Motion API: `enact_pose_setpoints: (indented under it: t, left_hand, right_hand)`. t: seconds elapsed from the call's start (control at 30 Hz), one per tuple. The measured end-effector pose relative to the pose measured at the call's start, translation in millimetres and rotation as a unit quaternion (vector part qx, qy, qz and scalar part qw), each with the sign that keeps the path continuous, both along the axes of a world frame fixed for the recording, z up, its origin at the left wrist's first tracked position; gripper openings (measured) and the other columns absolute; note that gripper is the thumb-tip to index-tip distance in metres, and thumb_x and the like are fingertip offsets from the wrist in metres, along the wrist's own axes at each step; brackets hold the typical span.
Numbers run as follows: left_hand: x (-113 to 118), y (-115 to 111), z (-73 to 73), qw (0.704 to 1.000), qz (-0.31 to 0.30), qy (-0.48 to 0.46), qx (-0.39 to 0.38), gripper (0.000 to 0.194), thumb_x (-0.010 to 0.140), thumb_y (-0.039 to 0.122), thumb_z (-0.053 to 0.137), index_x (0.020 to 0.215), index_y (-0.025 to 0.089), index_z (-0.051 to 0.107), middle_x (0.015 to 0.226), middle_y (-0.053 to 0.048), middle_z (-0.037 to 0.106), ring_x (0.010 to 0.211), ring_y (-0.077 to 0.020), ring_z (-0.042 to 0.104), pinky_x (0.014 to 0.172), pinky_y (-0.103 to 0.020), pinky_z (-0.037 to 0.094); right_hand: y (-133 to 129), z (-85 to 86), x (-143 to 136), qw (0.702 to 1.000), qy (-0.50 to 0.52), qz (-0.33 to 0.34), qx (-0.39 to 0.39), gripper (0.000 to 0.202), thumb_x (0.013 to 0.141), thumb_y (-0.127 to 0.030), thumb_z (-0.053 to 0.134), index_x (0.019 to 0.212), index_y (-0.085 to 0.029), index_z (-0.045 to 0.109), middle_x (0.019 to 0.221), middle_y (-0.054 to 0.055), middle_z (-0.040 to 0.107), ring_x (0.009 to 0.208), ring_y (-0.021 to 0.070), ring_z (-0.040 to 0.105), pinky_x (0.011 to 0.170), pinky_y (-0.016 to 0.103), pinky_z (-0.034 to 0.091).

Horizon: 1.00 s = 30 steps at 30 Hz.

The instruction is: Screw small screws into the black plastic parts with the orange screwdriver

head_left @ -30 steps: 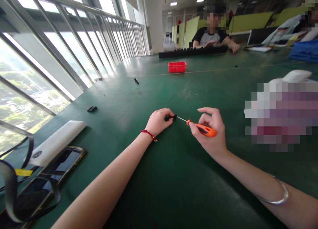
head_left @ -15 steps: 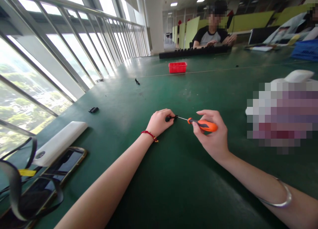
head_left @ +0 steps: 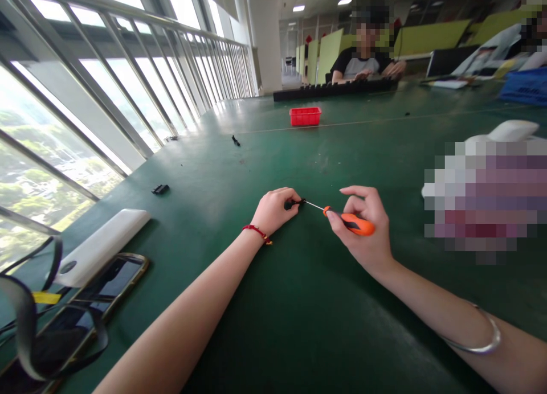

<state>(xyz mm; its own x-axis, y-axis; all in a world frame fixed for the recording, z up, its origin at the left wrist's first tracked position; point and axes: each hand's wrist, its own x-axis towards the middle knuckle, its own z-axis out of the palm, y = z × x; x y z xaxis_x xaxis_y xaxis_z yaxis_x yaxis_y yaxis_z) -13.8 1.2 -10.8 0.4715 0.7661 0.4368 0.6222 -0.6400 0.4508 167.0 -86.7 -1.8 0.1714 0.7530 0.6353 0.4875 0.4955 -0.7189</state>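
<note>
Two grips, both busy over the bench [head_left: 273,325]: left hand [head_left: 273,207] pinches a small black part [head_left: 289,204], right hand [head_left: 371,223] has thumb and fingers round an orange screwdriver [head_left: 359,225], index lifted. Shaft points leftward, tip just at the part; can't tell if it's seated.

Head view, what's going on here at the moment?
The left hand pinches a small black part over the green table. The right hand grips an orange-and-black screwdriver, its shaft pointing at the part. Whether the tip is seated is too small to tell. A red bin stands farther back.
</note>
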Motion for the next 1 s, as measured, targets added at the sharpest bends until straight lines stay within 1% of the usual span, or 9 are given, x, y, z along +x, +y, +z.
enact_pose_setpoints:
  t: [0.1, 0.23, 0.37, 0.43, 0.53, 0.6, 0.73, 0.9, 1.0]
  left_hand:
    - [-0.1, 0.0, 0.0, 1.000, 0.003, 0.000, -0.004, 0.011, 0.073, 0.015, 0.056, 0.078, 0.019, 0.065, 0.088, -0.001, 0.069, 0.081, -0.0154, 0.064, 0.079, -0.027, 0.052]
    - [0.1, -0.2, 0.3, 1.000, 0.001, 0.001, -0.001, 0.011, 0.073, 0.014, 0.056, 0.078, 0.019, 0.065, 0.087, -0.001, 0.069, 0.081, -0.0152, 0.064, 0.079, -0.027, 0.052]
    - [0.4, -0.4, 0.5, 1.000, 0.005, 0.002, 0.000, 0.010, 0.074, 0.015, 0.056, 0.078, 0.019, 0.064, 0.087, -0.001, 0.069, 0.081, -0.0151, 0.064, 0.079, -0.027, 0.052]
    - [0.4, -0.5, 0.7, 1.000, 0.005, 0.002, -0.001, 0.010, 0.074, 0.015, 0.056, 0.078, 0.019, 0.064, 0.087, -0.001, 0.069, 0.081, -0.0151, 0.064, 0.079, -0.027, 0.052]
    - [0.4, -0.7, 1.0, 1.000, 0.002, 0.003, 0.000, 0.010, 0.073, 0.015, 0.056, 0.078, 0.019, 0.064, 0.087, -0.001, 0.069, 0.080, -0.0152, 0.064, 0.078, -0.027, 0.052]
    - [0.4, -0.8, 1.2, 1.000, 0.002, 0.003, 0.001, 0.010, 0.073, 0.015, 0.056, 0.078, 0.019, 0.064, 0.087, -0.001, 0.069, 0.081, -0.0152, 0.064, 0.078, -0.027, 0.052]
    - [0.7, -1.4, 1.6, 1.000, 0.004, 0.000, -0.002, 0.010, 0.073, 0.015, 0.056, 0.077, 0.019, 0.064, 0.087, -0.001, 0.069, 0.080, -0.0152, 0.064, 0.079, -0.027, 0.052]
    - [1.0, -1.8, 1.6, 1.000, 0.008, -0.001, -0.005, 0.010, 0.073, 0.015, 0.057, 0.078, 0.019, 0.065, 0.087, -0.001, 0.069, 0.080, -0.0154, 0.064, 0.078, -0.027, 0.052]
    - [1.3, -1.9, 1.4, 1.000, 0.010, -0.001, -0.004, 0.010, 0.073, 0.015, 0.056, 0.078, 0.019, 0.065, 0.087, -0.001, 0.069, 0.080, -0.0155, 0.064, 0.078, -0.027, 0.052]
  right_hand:
    - [-0.3, 0.2, -0.2, 1.000, -0.020, -0.011, -0.009, 0.015, 0.077, -0.030, 0.063, 0.088, -0.023, 0.057, 0.062, -0.004, 0.053, 0.058, 0.0141, 0.052, 0.062, 0.031, 0.044]
    - [0.5, 0.6, -0.9, 0.999, 0.016, 0.007, 0.038, 0.034, 0.073, -0.024, 0.064, 0.103, -0.023, 0.050, 0.075, -0.002, 0.052, 0.062, 0.0141, 0.053, 0.065, 0.032, 0.046]
    - [-0.1, 0.2, -1.0, 1.000, -0.010, 0.003, -0.014, 0.021, 0.074, -0.029, 0.064, 0.093, -0.023, 0.055, 0.057, -0.006, 0.045, 0.055, 0.0139, 0.049, 0.060, 0.030, 0.043]
    - [-0.5, 0.2, -1.1, 1.000, -0.020, 0.000, -0.011, 0.017, 0.076, -0.028, 0.062, 0.090, -0.023, 0.056, 0.058, -0.005, 0.048, 0.056, 0.0140, 0.050, 0.061, 0.030, 0.043]
    - [-0.4, 1.0, -1.2, 0.999, 0.009, 0.013, 0.033, 0.033, 0.072, -0.023, 0.063, 0.102, -0.022, 0.051, 0.072, -0.003, 0.052, 0.062, 0.0144, 0.053, 0.064, 0.031, 0.045]
    - [-0.5, 1.4, -1.0, 0.999, 0.015, 0.027, 0.025, 0.037, 0.071, -0.024, 0.063, 0.105, -0.022, 0.049, 0.069, -0.005, 0.049, 0.059, 0.0137, 0.051, 0.060, 0.030, 0.045]
    - [-1.6, 0.6, 0.0, 0.999, -0.027, 0.034, -0.026, 0.018, 0.077, -0.031, 0.062, 0.091, -0.023, 0.055, 0.053, -0.007, 0.046, 0.051, 0.0131, 0.047, 0.058, 0.029, 0.042]
    - [-0.3, -0.7, -0.4, 0.999, 0.022, 0.005, 0.042, 0.032, 0.074, -0.024, 0.061, 0.103, -0.023, 0.050, 0.085, 0.001, 0.054, 0.073, 0.0163, 0.056, 0.067, 0.033, 0.048]
    - [-1.0, 0.7, -1.2, 1.000, 0.030, -0.001, 0.008, 0.033, 0.074, -0.025, 0.063, 0.104, -0.023, 0.049, 0.075, -0.003, 0.051, 0.063, 0.0138, 0.053, 0.059, 0.029, 0.046]
